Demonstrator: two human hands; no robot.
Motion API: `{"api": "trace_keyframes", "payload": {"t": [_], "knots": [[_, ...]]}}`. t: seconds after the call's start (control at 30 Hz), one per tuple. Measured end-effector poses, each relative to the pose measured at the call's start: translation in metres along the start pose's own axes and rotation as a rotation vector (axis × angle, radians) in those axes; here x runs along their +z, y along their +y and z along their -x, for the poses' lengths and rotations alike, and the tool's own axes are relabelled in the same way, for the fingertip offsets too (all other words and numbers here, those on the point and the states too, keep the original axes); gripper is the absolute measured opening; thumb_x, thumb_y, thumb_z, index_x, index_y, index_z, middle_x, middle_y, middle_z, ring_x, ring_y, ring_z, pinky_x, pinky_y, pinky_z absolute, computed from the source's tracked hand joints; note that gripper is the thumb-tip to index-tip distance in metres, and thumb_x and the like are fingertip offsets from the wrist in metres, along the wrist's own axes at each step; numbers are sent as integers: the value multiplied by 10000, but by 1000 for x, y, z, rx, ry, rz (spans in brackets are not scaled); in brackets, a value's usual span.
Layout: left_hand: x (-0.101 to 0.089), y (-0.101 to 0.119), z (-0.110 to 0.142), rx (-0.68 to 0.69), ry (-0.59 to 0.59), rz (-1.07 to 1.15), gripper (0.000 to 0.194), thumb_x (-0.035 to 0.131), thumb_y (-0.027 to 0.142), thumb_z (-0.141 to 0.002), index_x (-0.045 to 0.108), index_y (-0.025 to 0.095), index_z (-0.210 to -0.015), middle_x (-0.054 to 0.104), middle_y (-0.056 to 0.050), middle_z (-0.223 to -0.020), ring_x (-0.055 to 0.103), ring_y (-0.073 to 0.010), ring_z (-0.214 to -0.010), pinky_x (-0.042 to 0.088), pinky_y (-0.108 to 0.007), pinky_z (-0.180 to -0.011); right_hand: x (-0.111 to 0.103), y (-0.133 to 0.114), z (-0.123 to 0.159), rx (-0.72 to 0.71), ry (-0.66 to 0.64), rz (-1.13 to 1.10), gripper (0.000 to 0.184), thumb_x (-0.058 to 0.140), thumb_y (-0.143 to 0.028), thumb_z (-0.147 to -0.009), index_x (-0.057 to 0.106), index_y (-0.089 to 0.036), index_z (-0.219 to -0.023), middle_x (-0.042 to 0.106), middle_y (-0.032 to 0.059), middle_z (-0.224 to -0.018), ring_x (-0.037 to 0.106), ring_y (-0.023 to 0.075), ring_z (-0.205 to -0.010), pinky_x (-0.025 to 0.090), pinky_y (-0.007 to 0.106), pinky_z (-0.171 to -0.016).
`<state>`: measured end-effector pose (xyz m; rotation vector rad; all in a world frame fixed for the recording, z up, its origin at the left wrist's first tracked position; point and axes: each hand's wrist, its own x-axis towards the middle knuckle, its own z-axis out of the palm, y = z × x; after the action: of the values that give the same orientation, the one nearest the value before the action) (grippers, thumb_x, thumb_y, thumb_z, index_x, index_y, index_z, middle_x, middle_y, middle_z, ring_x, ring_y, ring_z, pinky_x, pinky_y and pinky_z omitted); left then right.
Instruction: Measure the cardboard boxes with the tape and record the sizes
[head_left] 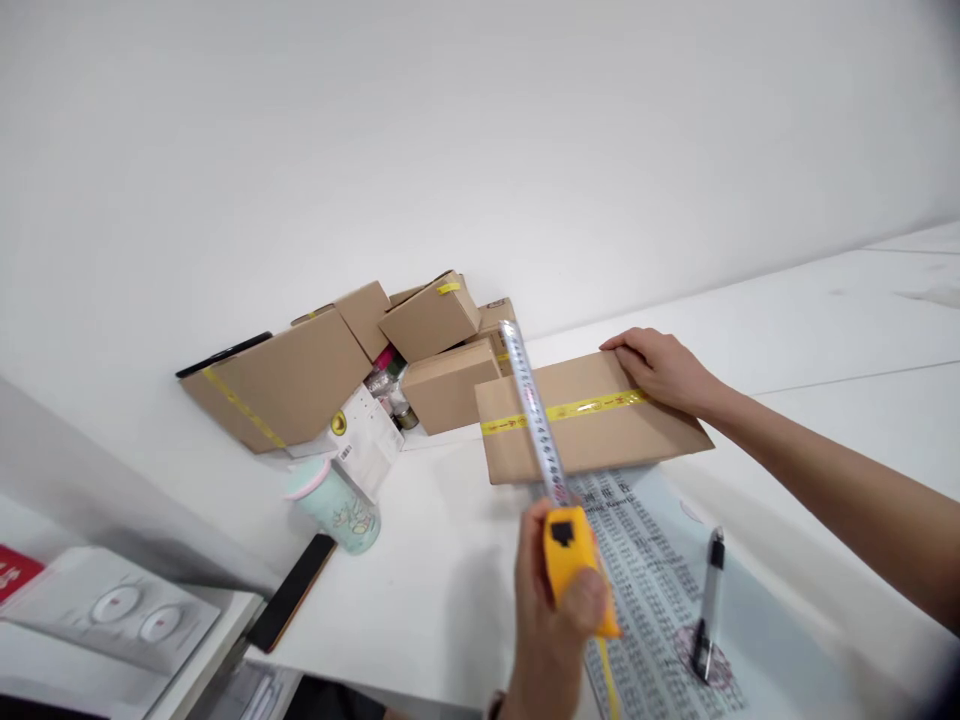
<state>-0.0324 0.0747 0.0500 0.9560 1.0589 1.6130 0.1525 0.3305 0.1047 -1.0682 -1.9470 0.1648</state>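
Note:
My left hand is closed round an orange tape measure. Its silver blade sticks out upward and passes in front of a flat cardboard box with yellow printed tape along it; whether the blade touches the box I cannot tell. The box is held tilted by my right hand, which grips its far right edge, thumb and fingers bent over it. Under and below the box lies a printed sheet in a light blue folder, with a black and clear pen on it.
Several cardboard boxes lean and stack against the wall. In front of them stand a white printed packet and a mint tumbler with a pink rim. A dark flat object lies at the table's left edge, beside a white illustrated box.

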Motion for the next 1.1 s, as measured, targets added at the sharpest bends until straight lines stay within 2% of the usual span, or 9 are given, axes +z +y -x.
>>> {"api": "trace_keyframes", "payload": {"t": [0.13,0.23,0.37,0.43,0.53,0.63,0.83,1.1], "knots": [[15,-41,13,-160,-61,119,780,864,626,-628,580,238,-1242,638,-76,-1123,551,-109,-665,572,-254,-573,-1,-6,0,-136,-23,242,320,336,-200,-937,640,-218,-1034,742,92,-1073,643,280,-1007,416,470,-955],[24,-53,11,-259,-87,170,828,876,642,-577,564,241,-1231,625,-56,-1041,530,-102,-619,542,-235,-485,-4,-15,5,-179,-38,344,307,320,-186,-975,616,-180,-1053,727,121,-1064,619,278,-993,393,444,-924],[31,-57,13,-306,-103,195,809,860,632,-595,533,244,-1224,587,-3,-882,538,-94,-560,508,-209,-443,-6,-25,13,-183,-20,409,368,291,-288,-1042,632,-149,-1051,706,151,-987,585,290,-931,360,450,-893],[34,-58,16,-316,-107,200,765,849,613,-621,531,244,-1210,573,14,-834,531,-83,-529,503,-204,-443,-7,-27,15,-220,-23,432,404,268,-259,-1049,629,-146,-1193,698,149,-1017,572,281,-938,345,446,-902],[36,-60,18,-326,-108,208,754,851,610,-618,529,249,-1197,575,14,-839,518,-75,-506,491,-203,-418,-7,-25,14,-377,-66,442,493,261,-150,-1023,562,-255,-1399,683,115,-1131,563,252,-945,342,430,-902],[37,-61,19,-336,-101,215,764,861,610,-601,537,249,-1191,596,2,-887,541,-76,-513,502,-206,-429,-6,-20,11,-493,-107,435,537,304,-127,-999,589,-347,-1398,680,89,-1149,551,251,-933,365,404,-831],[37,-61,21,-311,-39,173,792,864,572,-624,537,243,-1266,624,-52,-1087,555,-81,-586,557,-243,-497,-4,-18,7,-478,-138,421,555,377,-115,-966,632,-379,-1383,694,86,-1111,526,267,-912,379,388,-778],[30,-65,21,-298,-27,119,848,855,598,-624,545,221,-1318,623,-69,-1077,574,-144,-736,582,-268,-604,-2,-16,9,-475,-106,415,582,356,-93,-959,640,-374,-1383,694,97,-1116,522,273,-921,378,396,-778]]}}
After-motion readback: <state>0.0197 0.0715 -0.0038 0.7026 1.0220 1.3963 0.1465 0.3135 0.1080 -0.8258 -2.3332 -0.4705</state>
